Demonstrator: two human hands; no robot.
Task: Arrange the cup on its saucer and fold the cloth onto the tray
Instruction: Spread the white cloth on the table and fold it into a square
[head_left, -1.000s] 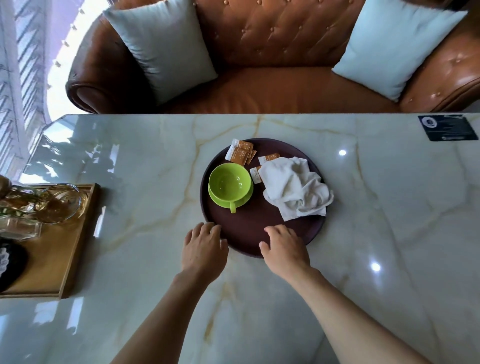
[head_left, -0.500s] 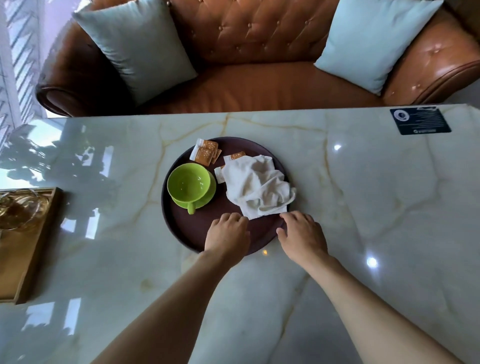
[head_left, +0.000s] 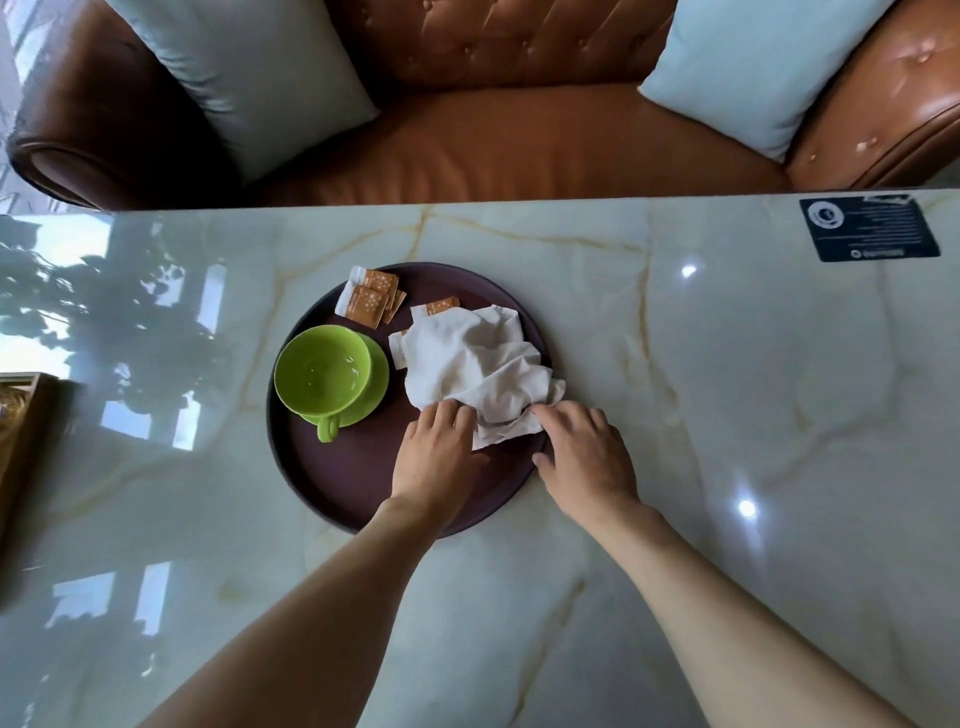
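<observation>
White crumpled cloth (head_left: 478, 371) mid-frame is getting pinched at its near edge by left hand (head_left: 436, 460) and right hand (head_left: 584, 457); spreading flat before folding is advisable.

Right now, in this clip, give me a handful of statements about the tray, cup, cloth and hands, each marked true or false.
1. The cup sits on its saucer on the tray. True.
2. The cloth is neatly folded. False: it lies crumpled on the tray.
3. Both the left hand and the right hand are at the cloth's near edge. True.
4. The cup's handle points toward the sofa. False: it points toward the person.
5. The packets lie on the bare table. False: they lie on the tray, some partly under the cloth.
</observation>
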